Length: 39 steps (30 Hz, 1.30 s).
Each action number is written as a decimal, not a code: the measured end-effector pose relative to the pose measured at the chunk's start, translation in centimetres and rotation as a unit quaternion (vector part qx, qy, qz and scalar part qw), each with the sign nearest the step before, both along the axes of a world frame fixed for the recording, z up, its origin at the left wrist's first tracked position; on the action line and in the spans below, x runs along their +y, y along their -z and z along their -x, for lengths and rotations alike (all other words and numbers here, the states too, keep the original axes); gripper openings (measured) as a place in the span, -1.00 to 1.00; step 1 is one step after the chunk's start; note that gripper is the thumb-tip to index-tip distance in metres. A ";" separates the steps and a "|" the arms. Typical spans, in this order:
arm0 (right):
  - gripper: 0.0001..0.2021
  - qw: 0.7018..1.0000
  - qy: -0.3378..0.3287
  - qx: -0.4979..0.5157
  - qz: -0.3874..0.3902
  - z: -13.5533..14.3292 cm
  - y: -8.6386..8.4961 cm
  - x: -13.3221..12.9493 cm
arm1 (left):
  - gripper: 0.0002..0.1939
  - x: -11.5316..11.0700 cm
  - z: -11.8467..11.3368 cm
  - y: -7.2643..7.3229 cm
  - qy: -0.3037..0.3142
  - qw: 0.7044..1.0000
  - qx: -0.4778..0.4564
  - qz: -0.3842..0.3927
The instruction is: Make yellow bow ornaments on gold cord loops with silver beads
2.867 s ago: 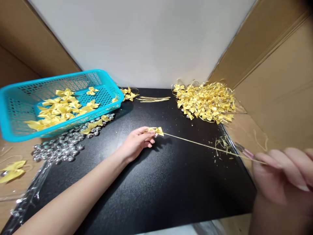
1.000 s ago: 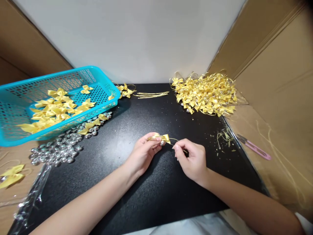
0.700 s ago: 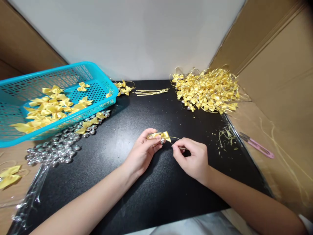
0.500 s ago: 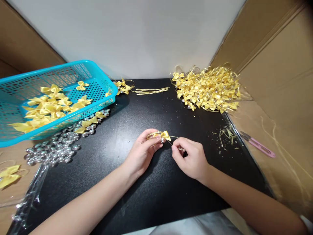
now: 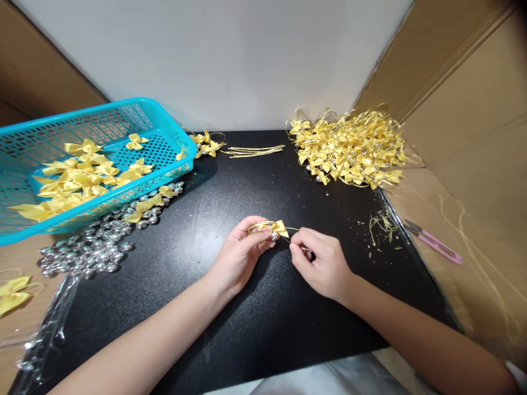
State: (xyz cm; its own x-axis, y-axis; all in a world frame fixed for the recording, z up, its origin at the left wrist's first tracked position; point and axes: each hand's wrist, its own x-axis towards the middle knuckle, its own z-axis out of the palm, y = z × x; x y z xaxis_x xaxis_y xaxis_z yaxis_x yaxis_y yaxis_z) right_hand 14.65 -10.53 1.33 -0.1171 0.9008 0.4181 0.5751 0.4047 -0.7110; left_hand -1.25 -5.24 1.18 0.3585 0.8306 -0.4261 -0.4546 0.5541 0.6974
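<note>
Small yellow satin bow point(image 5: 279, 227), silver bead beneath, centre frame: pinched by left hand point(image 5: 239, 257); right hand point(image 5: 323, 264) pinches its thin gold cord point(image 5: 293, 229) over the black desk point(image 5: 263, 318).

A small yellow satin ribbon bow point(image 5: 279, 227) shows against the speckled black table mat point(image 5: 255, 307). The perforated turquoise plastic basket point(image 5: 173, 144) holds more yellow; shiny silver round bells point(image 5: 86, 253) glint, and the thread snips point(image 5: 434, 248) are pink.
</note>
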 end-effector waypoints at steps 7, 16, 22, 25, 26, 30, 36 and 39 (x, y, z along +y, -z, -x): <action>-0.80 1.000 0.000 0.001 0.000 -0.1 -0.2 0.0 | -0.80 0.0 0.0 0.1 0.002 1.000 -0.002 0.000; -0.80 1.000 -0.004 0.008 -0.001 -0.1 -0.1 0.1 | -0.79 -0.1 0.1 0.2 0.009 1.000 -0.007 0.003; -0.82 1.000 -0.001 0.011 0.010 -0.1 -0.1 0.0 | -0.79 0.0 0.2 0.2 0.018 1.000 -0.005 -0.003; -0.85 1.000 0.006 0.012 0.010 -0.1 0.1 0.1 | -0.78 0.0 0.2 0.1 0.024 1.000 -0.003 -0.003; -0.85 1.000 0.010 0.012 0.008 -0.1 0.1 0.1 | -0.79 0.0 0.2 0.1 0.026 1.000 -0.003 -0.003; -0.86 0.999 0.031 0.012 -0.012 -0.1 0.2 0.2 | -0.79 0.1 0.2 0.1 0.031 1.000 -0.003 -0.006; -0.85 0.998 0.047 0.007 -0.039 -0.3 0.0 0.2 | -0.81 0.1 0.2 0.2 0.032 0.999 -0.007 -0.010; -0.85 0.998 0.047 0.005 -0.038 -0.3 0.0 0.2 | -0.83 0.1 0.2 0.3 0.032 0.999 -0.009 -0.010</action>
State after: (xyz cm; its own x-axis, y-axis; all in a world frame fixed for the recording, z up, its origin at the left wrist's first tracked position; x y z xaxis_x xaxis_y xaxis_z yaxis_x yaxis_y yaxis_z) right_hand 14.99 -10.36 1.32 -0.0287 0.8733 0.4863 0.6067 0.4019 -0.6859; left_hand -1.48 -5.16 0.91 0.4188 0.8134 -0.4037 -0.4303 0.5693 0.7005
